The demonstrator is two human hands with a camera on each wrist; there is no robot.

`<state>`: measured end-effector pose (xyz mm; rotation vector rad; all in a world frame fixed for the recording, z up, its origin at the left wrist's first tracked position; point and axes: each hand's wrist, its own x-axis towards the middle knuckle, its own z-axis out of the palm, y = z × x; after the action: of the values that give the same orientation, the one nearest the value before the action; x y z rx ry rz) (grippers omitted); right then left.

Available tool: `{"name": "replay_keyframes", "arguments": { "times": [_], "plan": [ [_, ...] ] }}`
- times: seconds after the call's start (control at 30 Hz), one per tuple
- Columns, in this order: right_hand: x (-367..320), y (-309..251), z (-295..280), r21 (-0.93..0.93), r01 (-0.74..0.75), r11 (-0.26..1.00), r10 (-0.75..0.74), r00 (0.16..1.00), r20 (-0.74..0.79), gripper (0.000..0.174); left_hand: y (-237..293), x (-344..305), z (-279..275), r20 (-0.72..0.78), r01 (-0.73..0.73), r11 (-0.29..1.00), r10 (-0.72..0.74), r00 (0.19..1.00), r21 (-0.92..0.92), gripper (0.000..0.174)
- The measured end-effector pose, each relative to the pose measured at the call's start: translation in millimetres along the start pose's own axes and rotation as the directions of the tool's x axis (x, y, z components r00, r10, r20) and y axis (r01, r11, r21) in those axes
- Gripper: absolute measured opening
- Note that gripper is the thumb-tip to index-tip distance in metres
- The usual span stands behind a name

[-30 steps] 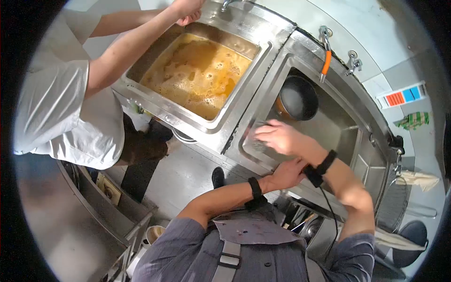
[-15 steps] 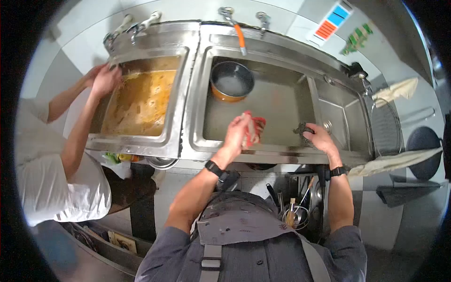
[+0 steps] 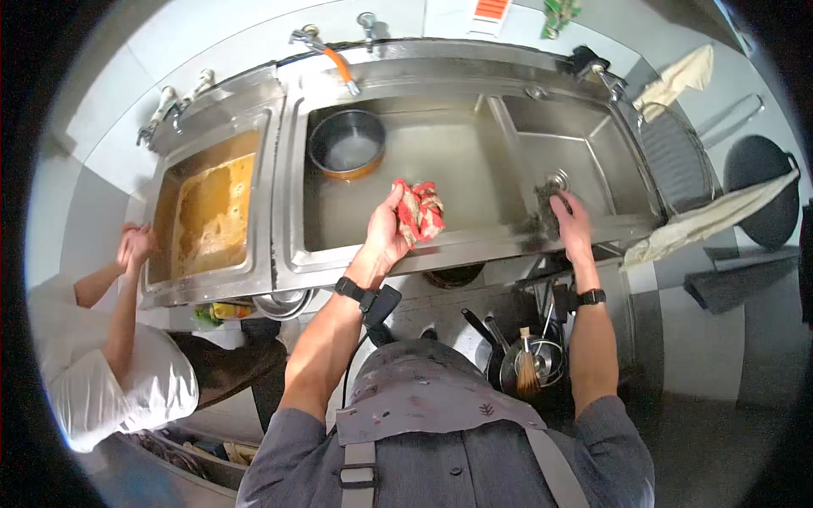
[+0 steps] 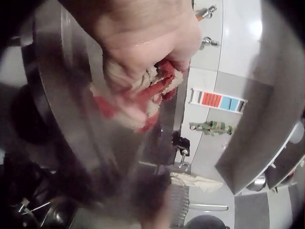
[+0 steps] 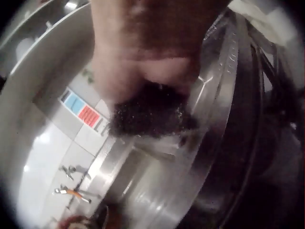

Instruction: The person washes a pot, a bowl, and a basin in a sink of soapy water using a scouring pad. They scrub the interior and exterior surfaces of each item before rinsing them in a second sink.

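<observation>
In the head view my left hand [image 3: 387, 227] grips a crumpled red and beige cloth [image 3: 419, 212] over the front of the middle sink basin. The left wrist view shows the same cloth [image 4: 157, 90] bunched under the curled fingers. To the right, my right hand [image 3: 574, 222] holds a dark, wiry scouring pad [image 3: 549, 203] near the divider between the middle and right basins. From the right wrist, the scouring pad [image 5: 147, 112] appears as a dark mesh mass in the grasp. A dark pot [image 3: 347, 144] with an orange-brown outside stands in the middle basin, back left.
At the left, another person's hands [image 3: 134, 245] are by a basin of brownish, foamy liquid [image 3: 216, 203]. An orange-tipped tap [image 3: 339, 69] reaches over the middle basin. Pans and a brush [image 3: 527, 372] sit below the front edge. Cloths and a black pan [image 3: 760, 190] hang at right.
My hands, close together at first, have parted. The red and beige cloth has come into view in my left hand, while my right hand has carried the scouring pad rightward. The head view has turned.
</observation>
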<state>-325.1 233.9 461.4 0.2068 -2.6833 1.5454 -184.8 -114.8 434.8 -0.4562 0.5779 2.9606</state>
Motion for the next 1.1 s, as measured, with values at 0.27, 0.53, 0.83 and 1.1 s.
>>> {"name": "replay_keyframes", "arguments": {
  "times": [0.27, 0.53, 0.83, 1.1],
  "plan": [
    [3.3, 10.9, -28.2, 0.442, -0.165, 0.882, 0.236, 0.965, -0.111, 0.051, -74.5, 78.9, 103.7, 0.182, -0.058, 0.879, -0.033, 0.983, 0.474, 0.028],
    [0.3, 64.7, -54.5, 0.057, -0.022, 0.998, 0.037, 0.962, -0.27, 0.049, -177.6, 164.8, 80.3, 0.682, -0.625, -0.452, -0.05, 0.73, 0.636, 0.043],
    [7.5, 26.6, -33.9, -0.317, 0.373, 0.872, -0.457, 0.853, -0.254, 0.042, -170.3, 114.8, 96.3, 0.659, -0.553, -0.493, 0.057, 0.75, 0.672, 0.056],
    [-10.4, 72.6, 7.1, -0.526, 0.457, 0.717, -0.49, 0.867, 0.085, 0.053, -143.5, 68.8, 50.2, 0.455, -0.28, -0.487, 0.289, 0.842, 0.828, 0.052]
  ]
}}
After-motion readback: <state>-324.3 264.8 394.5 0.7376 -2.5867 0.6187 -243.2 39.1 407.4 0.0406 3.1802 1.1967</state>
